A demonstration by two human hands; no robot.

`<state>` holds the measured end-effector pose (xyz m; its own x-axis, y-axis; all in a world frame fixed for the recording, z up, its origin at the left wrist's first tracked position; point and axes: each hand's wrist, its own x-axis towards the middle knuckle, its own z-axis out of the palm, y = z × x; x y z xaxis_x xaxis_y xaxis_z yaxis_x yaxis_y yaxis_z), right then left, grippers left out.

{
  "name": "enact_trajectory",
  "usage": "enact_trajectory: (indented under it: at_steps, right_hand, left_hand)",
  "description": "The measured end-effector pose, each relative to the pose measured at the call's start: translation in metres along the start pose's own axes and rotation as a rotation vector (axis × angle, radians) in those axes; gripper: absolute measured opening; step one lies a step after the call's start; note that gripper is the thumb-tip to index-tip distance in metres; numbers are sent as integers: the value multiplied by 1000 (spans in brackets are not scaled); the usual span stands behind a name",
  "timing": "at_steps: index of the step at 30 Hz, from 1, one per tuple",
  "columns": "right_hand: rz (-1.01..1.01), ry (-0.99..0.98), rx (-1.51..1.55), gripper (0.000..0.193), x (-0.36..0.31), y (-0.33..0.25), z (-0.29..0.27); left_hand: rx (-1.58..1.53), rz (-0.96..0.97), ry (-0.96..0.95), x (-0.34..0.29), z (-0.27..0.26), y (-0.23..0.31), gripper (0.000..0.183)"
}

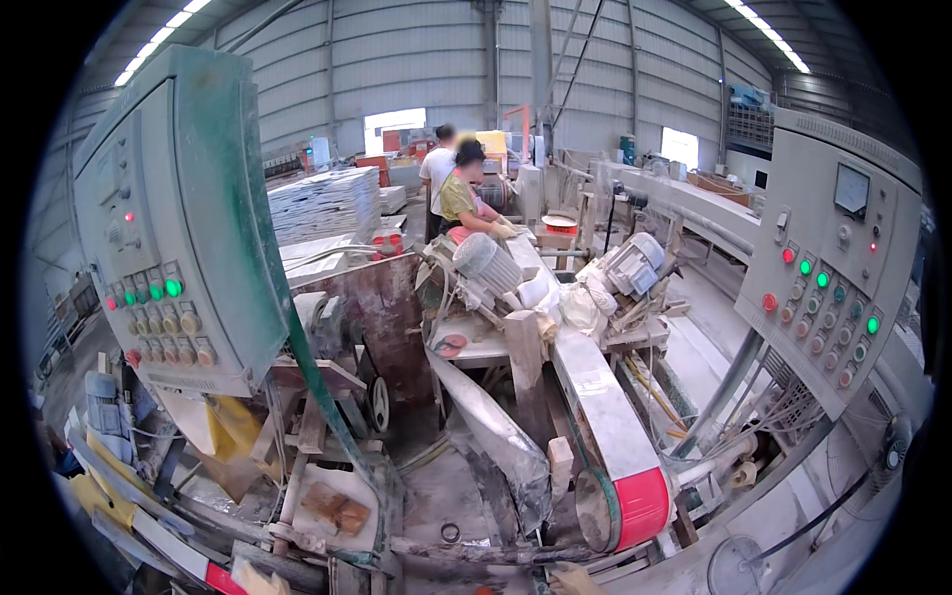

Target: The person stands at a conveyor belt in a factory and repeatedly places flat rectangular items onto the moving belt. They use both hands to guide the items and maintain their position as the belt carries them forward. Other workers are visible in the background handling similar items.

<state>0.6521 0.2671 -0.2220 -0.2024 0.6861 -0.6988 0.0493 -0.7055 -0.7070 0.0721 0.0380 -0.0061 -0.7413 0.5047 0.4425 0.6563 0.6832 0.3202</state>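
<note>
At the bottom edge, left of centre, a pale beige shape that looks like my gloved left hand (260, 579) shows in part. It is beside the red end of a narrow white strip (178, 543). Farther right, what looks like my right hand (575, 580), also pale and gloved, peeks in at the lower edge. It lies just below the roller end of a conveyor belt (605, 416), white with a red section (643, 506). Fingers of both hands are cut off or blurred, so I cannot make out whether they hold anything.
Control cabinets with lit buttons stand left (188, 238) and right (833, 258). Dusty motors (486, 263) flank the belt. Two people are beyond; one in a yellow-green top (456, 198) reaches to the belt's far end. Stacked slabs (327, 203) lie behind. A handwheel (379, 402) juts out.
</note>
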Motion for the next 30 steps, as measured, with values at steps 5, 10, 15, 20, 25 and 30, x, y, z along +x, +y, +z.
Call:
enact_trajectory:
  at_steps: [5, 10, 15, 20, 25, 30]
  right_hand:
    - [-100, -414, 345, 34, -25, -91, 96]
    - [-200, -487, 263, 59, -170, -238, 222]
    - [-527, -301, 271, 51, -170, -248, 211]
    - [-609, 116, 406, 64, -142, -234, 151]
    - [-846, 568, 601, 82, -84, -219, 18]
    - [-669, 724, 615, 83, -58, -216, -47]
  left_hand:
    - [-768, 204, -236, 22, -18, 156, 65]
    - [-746, 628, -251, -6, -53, 301, 65]
    - [-810, 922, -530, -27, -62, 365, 72]
    - [-603, 935, -529, -6, -58, 312, 76]
    - [4, 286, -527, 55, -20, 102, 69]
    - [341, 94, -289, 2, 20, -147, 84]
